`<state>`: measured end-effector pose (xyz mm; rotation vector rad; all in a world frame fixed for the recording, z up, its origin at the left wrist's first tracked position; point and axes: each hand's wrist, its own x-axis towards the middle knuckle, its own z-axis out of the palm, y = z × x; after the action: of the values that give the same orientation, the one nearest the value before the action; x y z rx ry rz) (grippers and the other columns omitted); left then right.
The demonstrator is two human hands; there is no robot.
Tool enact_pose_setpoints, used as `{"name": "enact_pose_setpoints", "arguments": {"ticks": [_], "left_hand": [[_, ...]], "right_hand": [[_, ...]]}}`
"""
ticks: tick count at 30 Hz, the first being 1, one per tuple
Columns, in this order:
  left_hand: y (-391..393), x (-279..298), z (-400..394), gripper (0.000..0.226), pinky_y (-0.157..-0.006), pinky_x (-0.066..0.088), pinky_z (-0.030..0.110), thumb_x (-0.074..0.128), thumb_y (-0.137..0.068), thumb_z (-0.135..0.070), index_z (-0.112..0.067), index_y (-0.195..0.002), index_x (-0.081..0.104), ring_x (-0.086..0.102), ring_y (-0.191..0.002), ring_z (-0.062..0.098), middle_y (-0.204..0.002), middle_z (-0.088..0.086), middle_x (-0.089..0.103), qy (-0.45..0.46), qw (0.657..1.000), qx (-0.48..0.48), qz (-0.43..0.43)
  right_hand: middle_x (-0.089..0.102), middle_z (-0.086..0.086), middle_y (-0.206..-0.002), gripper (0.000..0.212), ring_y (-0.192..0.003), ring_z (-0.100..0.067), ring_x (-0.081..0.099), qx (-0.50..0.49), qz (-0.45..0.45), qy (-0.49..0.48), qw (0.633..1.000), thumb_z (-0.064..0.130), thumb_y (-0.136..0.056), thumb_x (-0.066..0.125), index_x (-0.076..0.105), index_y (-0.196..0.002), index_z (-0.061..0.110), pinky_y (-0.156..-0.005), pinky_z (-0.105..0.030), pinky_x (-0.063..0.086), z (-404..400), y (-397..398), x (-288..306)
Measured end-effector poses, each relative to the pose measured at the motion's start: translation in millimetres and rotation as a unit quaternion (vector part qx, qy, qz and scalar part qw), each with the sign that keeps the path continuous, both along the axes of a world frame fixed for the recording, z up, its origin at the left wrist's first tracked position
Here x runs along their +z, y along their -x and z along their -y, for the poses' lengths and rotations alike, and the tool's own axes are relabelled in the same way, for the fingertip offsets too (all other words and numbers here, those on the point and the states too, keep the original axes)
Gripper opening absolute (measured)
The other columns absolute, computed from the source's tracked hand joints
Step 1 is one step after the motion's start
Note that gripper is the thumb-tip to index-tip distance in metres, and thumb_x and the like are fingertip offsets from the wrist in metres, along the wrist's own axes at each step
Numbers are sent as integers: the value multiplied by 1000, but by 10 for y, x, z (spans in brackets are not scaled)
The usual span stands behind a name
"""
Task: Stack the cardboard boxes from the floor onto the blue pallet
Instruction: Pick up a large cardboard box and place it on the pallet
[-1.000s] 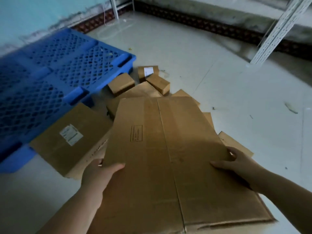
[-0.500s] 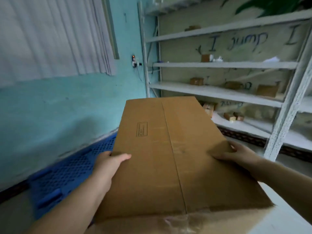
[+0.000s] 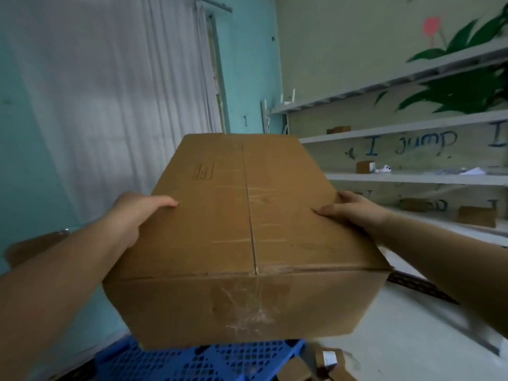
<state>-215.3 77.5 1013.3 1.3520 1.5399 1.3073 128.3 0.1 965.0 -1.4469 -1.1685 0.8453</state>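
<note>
above the blue pallet: i hold one big cardboard box (image 3: 247, 237) in the air with both my hands, and it is not touching the blue pallet (image 3: 203, 361).
my left hand: my left hand (image 3: 137, 213) grips the left side of the big cardboard box; the thumb lies flat on the top face and the other fingers go down behind the edge, where i cannot see them.
my right hand: my right hand (image 3: 354, 210) grips the right side of the big cardboard box in the same way, thumb on the top, other fingers hidden around the far corner.
the box itself: closed, brown, with a seam along the middle of the top and clear tape, wrinkled, on the side that faces me; a small printed frame is on the top face, left of the seam.
below the box: the blue pallet with its grid of holes, only the near part in view.
right of the pallet: some small boxes (image 3: 316, 364) lie on the floor (image 3: 406, 339), one with a white label.
behind the box, left: a white curtain (image 3: 110, 92) on the turquoise wall.
behind the box, right: white shelves (image 3: 412, 177) with a few small brown boxes on them, and painted words and green leaves on the wall behind.
</note>
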Motion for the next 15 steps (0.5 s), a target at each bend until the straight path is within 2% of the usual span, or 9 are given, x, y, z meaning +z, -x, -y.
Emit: {"name": "enact_pose_setpoints", "arguments": {"ticks": [2,3,5,7,10,12,15], "left_hand": [[236,138,-95,53,-75,51,47,83,-60,-30,-7,-102,59,60,-85,38,-94,18,62,7,1000,14,-9],[342,194,-145,57,-79,50,51,83,-60,-30,-8,-105,57,59,-90,40,-99,19,60,12,1000,22,-13],[543,283,-258,63,-84,47,54,82,-61,-30,-7,-112,54,56,-98,42,-107,20,57,21,999,29,-18],[744,337,-380,68,-87,46,55,81,-63,-30,-5,-119,52,55,-103,43,-115,21,57,30,999,30,-20],[1023,359,-553,71,-91,44,57,78,-66,-32,-5,-125,50,53,-108,42,-119,17,55,42,998,36,-18],[1166,362,-671,68,-88,44,55,77,-68,-31,-6,-124,49,53,-105,40,-115,16,53,44,998,43,-15],[1305,367,-862,56,-76,43,48,74,-72,-30,-7,-116,48,50,-79,33,-89,14,50,41,998,41,-5]], "right_hand": [[55,7,-86,81,-70,-11,60,9,3,-9,1000,32,-70,77,35,-138,18,-39,-19,46,-141,208,122],[57,6,-87,78,-71,-11,61,16,10,-10,1000,33,-69,76,37,-136,19,-40,-20,46,-217,308,173],[59,5,-90,76,-76,-14,62,26,36,-12,999,37,-69,76,40,-134,20,-48,-24,46,-379,500,271],[59,4,-89,75,-76,-14,62,26,51,-21,998,39,-68,76,42,-133,21,-48,-24,47,-563,688,381],[61,1,-97,84,-81,-17,63,33,70,-31,997,41,-64,77,41,-136,17,-54,-27,47,-868,952,534],[61,-2,-108,90,-83,-17,63,41,78,-34,996,42,-63,78,38,-139,18,-55,-26,47,-1057,1100,596],[60,1,-101,90,-80,-15,62,48,88,-37,994,44,-62,78,38,-139,19,-51,-24,46,-1335,1255,632]]}}
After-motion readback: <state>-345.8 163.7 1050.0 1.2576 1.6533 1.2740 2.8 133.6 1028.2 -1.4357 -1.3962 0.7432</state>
